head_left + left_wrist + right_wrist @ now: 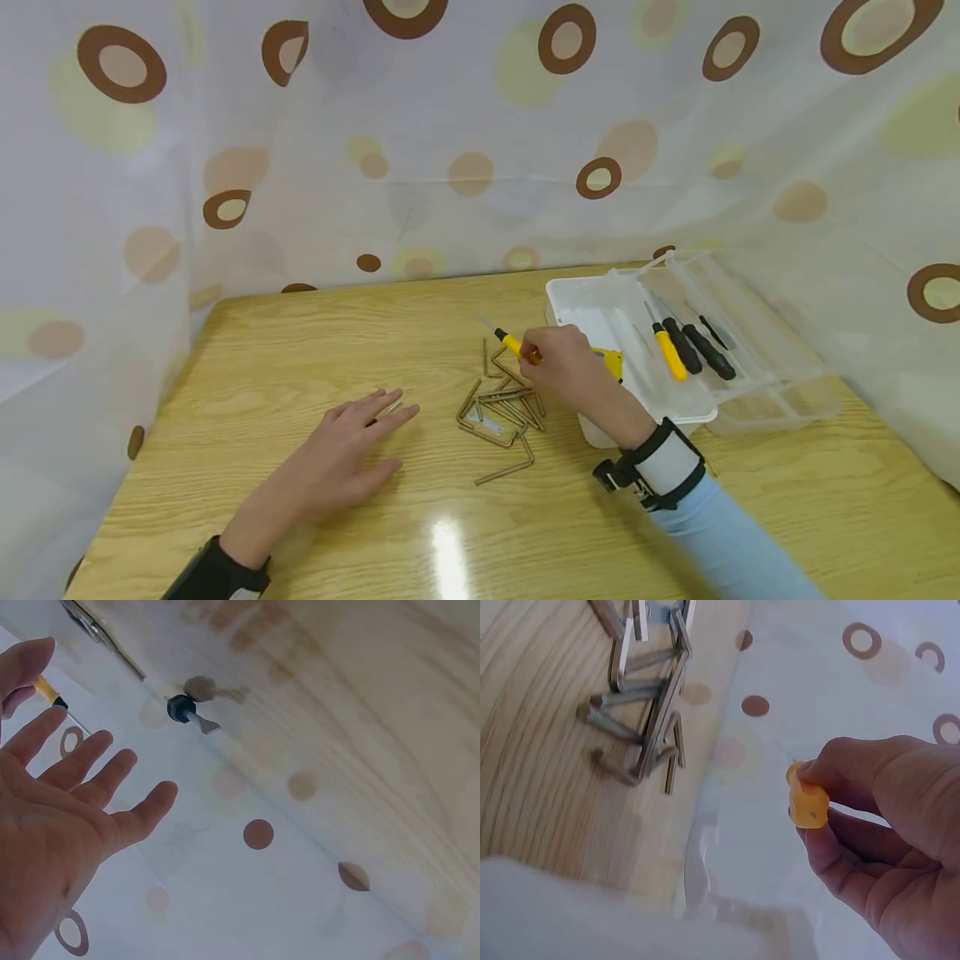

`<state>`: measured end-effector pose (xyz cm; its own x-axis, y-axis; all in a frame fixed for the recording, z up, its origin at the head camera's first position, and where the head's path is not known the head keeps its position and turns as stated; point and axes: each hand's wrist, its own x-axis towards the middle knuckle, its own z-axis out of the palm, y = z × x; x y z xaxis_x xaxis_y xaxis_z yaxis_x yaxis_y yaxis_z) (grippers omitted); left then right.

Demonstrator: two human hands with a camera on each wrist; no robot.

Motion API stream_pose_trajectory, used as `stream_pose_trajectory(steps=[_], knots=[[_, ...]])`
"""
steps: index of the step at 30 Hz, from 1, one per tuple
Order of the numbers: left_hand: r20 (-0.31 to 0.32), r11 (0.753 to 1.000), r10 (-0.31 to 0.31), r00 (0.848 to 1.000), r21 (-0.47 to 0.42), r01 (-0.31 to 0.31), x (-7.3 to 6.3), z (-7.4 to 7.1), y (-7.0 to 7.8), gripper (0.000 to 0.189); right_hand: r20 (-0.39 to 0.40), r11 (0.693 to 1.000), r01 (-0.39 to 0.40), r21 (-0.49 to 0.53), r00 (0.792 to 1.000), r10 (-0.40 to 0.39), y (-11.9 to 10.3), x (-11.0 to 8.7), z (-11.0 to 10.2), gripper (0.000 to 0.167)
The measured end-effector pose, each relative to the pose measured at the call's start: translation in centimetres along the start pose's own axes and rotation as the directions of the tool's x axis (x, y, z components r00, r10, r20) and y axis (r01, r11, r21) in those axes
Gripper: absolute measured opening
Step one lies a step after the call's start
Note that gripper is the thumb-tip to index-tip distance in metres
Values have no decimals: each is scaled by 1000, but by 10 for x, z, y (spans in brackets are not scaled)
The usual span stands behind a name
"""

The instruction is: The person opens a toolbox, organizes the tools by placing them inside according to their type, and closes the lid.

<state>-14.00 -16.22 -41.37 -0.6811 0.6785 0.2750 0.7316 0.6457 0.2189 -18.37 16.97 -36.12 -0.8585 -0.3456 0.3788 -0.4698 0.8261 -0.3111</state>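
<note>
In the head view my right hand [558, 362] pinches a yellow-handled screwdriver [512, 342] with a black collar, its thin shaft pointing away to the left. The right wrist view shows the yellow handle's end [810, 804] between thumb and fingers. Below and beside this hand lies a pile of bronze-coloured hex keys [504, 398], with a small silver wrench [483, 422] among them. Over the table to the left, my left hand [345, 454] is spread with nothing gripped. A short black-handled screwdriver with a flat metal tip [182, 709] lies beyond its fingers, mostly hidden in the head view.
At right stands a white plastic box [630, 392] with its clear lid [750, 308] swung back. Yellow- and black-handled screwdrivers [693, 346] lie on the box's right side. A yellow object [611, 362] is partly hidden behind my right hand. A patterned curtain [450, 125] borders the wooden table [300, 350].
</note>
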Motion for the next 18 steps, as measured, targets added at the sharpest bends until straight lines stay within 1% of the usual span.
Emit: stream_pose_trajectory(steps=[2, 6, 10, 15, 18], knots=[[14, 1000, 13, 1000, -6, -13, 1, 2, 4, 66, -7, 1000, -25, 1, 1000, 25, 6, -3, -5, 7], [52, 1000, 14, 999, -21, -13, 3, 6, 11, 65, -32, 996, -78, -32, 996, 77, 21, -8, -14, 6], [54, 1000, 28, 998, -14, -27, 5, 7, 15, 65, -69, 990, -124, -60, 990, 120, 36, -13, -26, 6], [52, 998, 53, 997, -18, -52, 7, 9, 19, 65, -128, 977, -201, -75, 973, 190, 51, -23, -43, 8], [59, 998, 65, 996, -21, -64, 8, 10, 21, 65, -183, 971, -221, -86, 962, 203, 61, -30, -51, 8]])
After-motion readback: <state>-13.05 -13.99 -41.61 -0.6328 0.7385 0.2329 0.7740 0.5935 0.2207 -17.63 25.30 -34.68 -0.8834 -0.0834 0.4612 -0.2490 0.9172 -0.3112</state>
